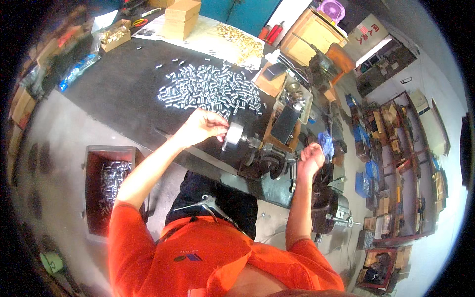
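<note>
At frame centre I see the left hand [200, 126] pinching at the metal chuck [234, 133], while the right hand [310, 157] closes around a lever [295, 171].

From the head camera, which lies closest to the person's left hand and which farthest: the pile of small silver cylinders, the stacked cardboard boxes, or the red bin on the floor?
1. Pile of silver cylinders: on the dark table just beyond the left hand.
2. Red bin: on the floor, to the person's left, holding more cylinders.
3. Stacked cardboard boxes: at the table's far edge.
</note>
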The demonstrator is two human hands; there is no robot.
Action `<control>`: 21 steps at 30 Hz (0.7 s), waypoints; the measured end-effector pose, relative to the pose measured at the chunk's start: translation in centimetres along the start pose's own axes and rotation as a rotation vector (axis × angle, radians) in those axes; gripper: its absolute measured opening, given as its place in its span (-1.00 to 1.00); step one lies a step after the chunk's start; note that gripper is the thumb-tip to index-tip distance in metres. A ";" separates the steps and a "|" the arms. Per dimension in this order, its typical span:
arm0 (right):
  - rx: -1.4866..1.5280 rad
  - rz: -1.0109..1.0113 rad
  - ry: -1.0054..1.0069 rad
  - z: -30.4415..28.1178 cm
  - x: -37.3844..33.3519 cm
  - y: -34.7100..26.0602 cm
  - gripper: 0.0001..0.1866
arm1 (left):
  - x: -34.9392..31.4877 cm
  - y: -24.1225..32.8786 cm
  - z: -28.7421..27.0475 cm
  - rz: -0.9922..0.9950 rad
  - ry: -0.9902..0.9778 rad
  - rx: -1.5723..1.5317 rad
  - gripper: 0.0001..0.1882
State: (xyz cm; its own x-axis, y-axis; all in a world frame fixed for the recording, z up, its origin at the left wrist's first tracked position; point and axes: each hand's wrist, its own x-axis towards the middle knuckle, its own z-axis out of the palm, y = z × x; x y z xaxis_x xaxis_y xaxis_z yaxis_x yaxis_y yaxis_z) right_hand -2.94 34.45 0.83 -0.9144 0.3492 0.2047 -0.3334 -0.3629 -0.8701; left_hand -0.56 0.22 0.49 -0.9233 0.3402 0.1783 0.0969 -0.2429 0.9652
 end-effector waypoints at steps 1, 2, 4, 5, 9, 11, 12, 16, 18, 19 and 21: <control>-0.010 -0.011 0.033 -0.2 0.8 1.2 -0.89 | 0.0 0.0 0.0 0.006 0.007 -0.004 -0.88; -0.021 -0.021 0.067 -0.7 1.3 2.5 -0.88 | 0.0 0.0 0.0 0.005 0.012 -0.022 -0.88; -0.207 -0.094 0.084 -3.3 2.1 5.6 -0.82 | 0.1 0.0 0.2 0.003 0.016 -0.058 -0.89; -0.397 -0.108 0.106 -4.6 2.0 7.2 -0.82 | 0.2 -0.2 0.2 0.004 0.023 -0.046 -0.88; -0.132 0.179 0.341 -3.0 -3.2 7.3 -0.82 | 0.0 -0.7 0.0 0.002 0.053 -0.057 -0.88; -0.109 0.357 0.230 -6.6 -5.0 7.0 -0.91 | 0.0 -0.6 0.1 -0.001 0.046 -0.069 -0.88; -0.057 0.366 0.183 -7.1 -6.0 6.3 -0.91 | 0.0 -0.6 0.1 -0.004 0.043 -0.064 -0.88; 0.061 0.286 0.049 -4.9 -8.7 1.1 -0.89 | -0.1 -0.4 0.0 -0.013 0.033 -0.071 -0.87; 0.046 0.185 -0.007 -4.2 -8.0 -0.4 -0.88 | -0.1 -0.4 0.0 -0.017 0.032 -0.097 -0.87; 0.069 0.155 -0.037 -3.4 -7.5 -1.3 -0.87 | -0.1 -0.4 0.0 -0.019 0.030 -0.111 -0.86; 0.041 0.083 -0.060 -2.2 -5.9 -2.2 -0.85 | -0.1 -0.6 0.0 -0.018 0.040 -0.131 -0.86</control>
State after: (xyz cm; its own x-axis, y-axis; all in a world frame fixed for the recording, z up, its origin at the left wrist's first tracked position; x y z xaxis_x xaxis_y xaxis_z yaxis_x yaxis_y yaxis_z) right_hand 3.67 35.15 0.57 -0.9511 0.2640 0.1602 -0.2637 -0.4243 -0.8663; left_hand -0.54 0.34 -0.13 -0.9387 0.3098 0.1510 0.0333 -0.3547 0.9344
